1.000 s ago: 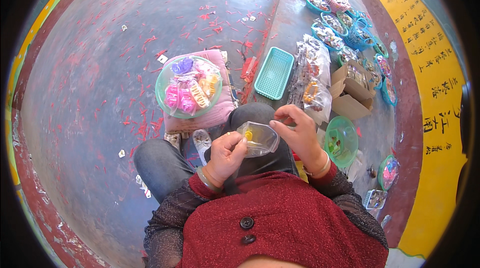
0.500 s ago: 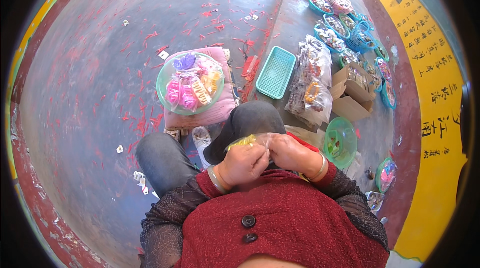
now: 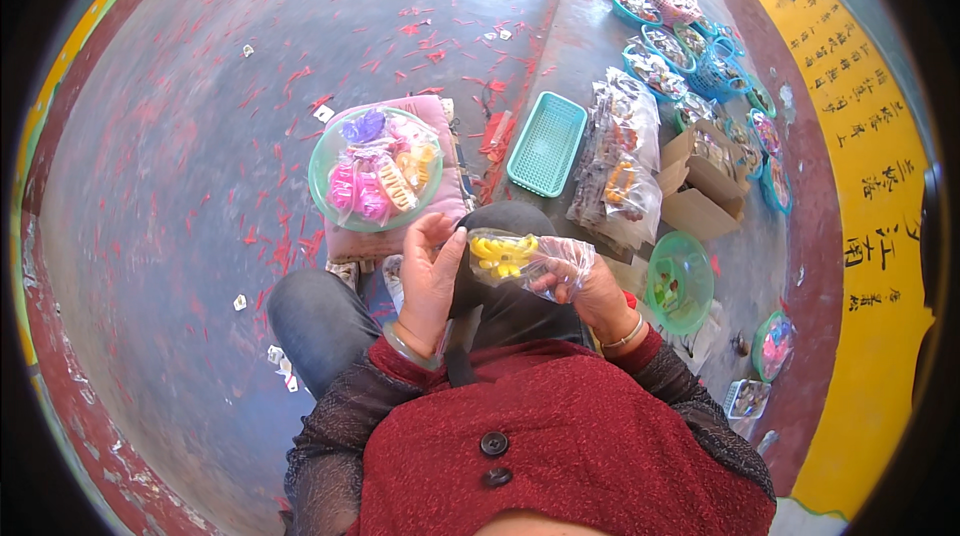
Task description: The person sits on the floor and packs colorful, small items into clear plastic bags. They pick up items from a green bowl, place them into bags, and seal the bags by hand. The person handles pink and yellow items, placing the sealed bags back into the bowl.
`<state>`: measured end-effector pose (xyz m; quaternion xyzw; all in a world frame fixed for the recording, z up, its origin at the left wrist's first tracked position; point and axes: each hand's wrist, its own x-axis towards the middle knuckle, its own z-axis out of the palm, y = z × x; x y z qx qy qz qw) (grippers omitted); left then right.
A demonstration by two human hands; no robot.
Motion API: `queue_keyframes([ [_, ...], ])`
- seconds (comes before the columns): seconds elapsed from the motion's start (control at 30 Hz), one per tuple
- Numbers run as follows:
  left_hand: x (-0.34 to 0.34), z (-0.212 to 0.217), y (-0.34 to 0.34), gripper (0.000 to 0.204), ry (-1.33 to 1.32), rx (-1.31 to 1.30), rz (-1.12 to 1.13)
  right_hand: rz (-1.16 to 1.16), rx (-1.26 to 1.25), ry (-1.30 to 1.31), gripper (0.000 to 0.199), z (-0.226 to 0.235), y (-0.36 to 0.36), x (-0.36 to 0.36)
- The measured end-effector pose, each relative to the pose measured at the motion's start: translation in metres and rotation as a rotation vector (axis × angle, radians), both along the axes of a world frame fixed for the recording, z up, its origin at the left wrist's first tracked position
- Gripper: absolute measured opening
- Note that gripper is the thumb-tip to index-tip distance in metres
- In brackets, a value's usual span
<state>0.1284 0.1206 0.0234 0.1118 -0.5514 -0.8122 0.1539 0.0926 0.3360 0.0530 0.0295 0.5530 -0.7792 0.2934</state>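
A clear plastic bag with a yellow hair claw clip [image 3: 503, 254] inside hangs level above my lap. My right hand [image 3: 597, 294] grips the bag's loose right end, with fingers behind and over the film. My left hand [image 3: 432, 274] is raised beside the bag's left end. Its fingers are curled loosely and apart, and its thumb comes close to the film without a visible hold. Ahead of my knees, a pale green bowl [image 3: 322, 188] holds several bagged claw clips in purple, pink, orange and cream. The bowl rests on a pink cushioned stool [image 3: 437, 116].
To the right lie a turquoise basket [image 3: 549, 144], a heap of bagged clips [image 3: 625, 151], an open cardboard box [image 3: 700, 208] and a green bowl [image 3: 682, 281] with a few small pieces. Several filled baskets line the wall beyond. Red scraps litter the floor [image 3: 200, 216].
My hands were together at the bag over my lap. They have now parted and moved forward. The left has let go, while the right holds the bag stretched out sideways.
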Motion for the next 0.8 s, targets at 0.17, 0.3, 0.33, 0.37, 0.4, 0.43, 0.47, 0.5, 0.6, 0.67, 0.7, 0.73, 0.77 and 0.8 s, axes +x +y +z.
queue_keyframes([
  [0.17, 0.005, 0.006, 0.002, 0.032, -0.289, 0.445, -0.506, 0.014, -0.027, 0.025, 0.034, 0.005, -0.003, 0.0],
  [0.3, 0.004, 0.008, 0.008, 0.028, -0.223, 0.47, -0.532, 0.01, -0.098, 0.027, 0.03, -0.002, 0.001, 0.002],
  [0.33, 0.005, 0.01, 0.012, 0.028, -0.177, 0.501, -0.507, 0.013, -0.078, 0.024, 0.029, -0.001, 0.0, 0.003],
  [0.37, 0.006, 0.01, 0.016, 0.027, -0.131, 0.531, -0.482, 0.016, -0.059, 0.02, 0.028, 0.0, -0.002, 0.004],
  [0.4, 0.007, 0.009, 0.02, 0.028, -0.105, 0.537, -0.467, 0.018, -0.039, 0.017, 0.027, 0.0, -0.004, 0.005],
  [0.43, 0.008, 0.005, 0.023, 0.028, -0.081, 0.544, -0.451, 0.04, -0.049, 0.035, 0.026, 0.0, -0.005, 0.005],
  [0.47, 0.009, 0.002, 0.025, 0.029, -0.056, 0.55, -0.435, 0.061, -0.06, 0.052, 0.026, 0.0, -0.007, 0.004],
  [0.5, 0.01, 0.001, 0.026, 0.03, -0.051, 0.552, -0.429, 0.083, -0.07, 0.07, 0.025, 0.0, -0.008, 0.004],
  [0.6, 0.01, -0.002, 0.027, 0.032, -0.032, 0.528, -0.427, 0.024, -0.03, 0.11, 0.022, -0.001, -0.013, 0.006],
  [0.67, 0.011, -0.002, 0.027, 0.033, -0.019, 0.469, -0.441, -0.023, -0.016, 0.108, 0.022, -0.003, -0.013, 0.008],
  [0.7, 0.011, -0.001, 0.027, 0.033, -0.022, 0.416, -0.449, -0.046, -0.008, 0.107, 0.021, -0.003, -0.013, 0.008],
  [0.73, 0.011, 0.001, 0.027, 0.034, -0.026, 0.363, -0.456, -0.058, 0.003, 0.134, 0.021, -0.006, -0.013, 0.008],
  [0.77, 0.011, 0.002, 0.026, 0.034, -0.03, 0.31, -0.462, -0.07, 0.014, 0.161, 0.022, -0.01, -0.012, 0.007],
  [0.8, 0.011, 0.001, 0.026, 0.035, -0.015, 0.288, -0.46, -0.083, 0.025, 0.189, 0.022, -0.012, -0.012, 0.007],
])
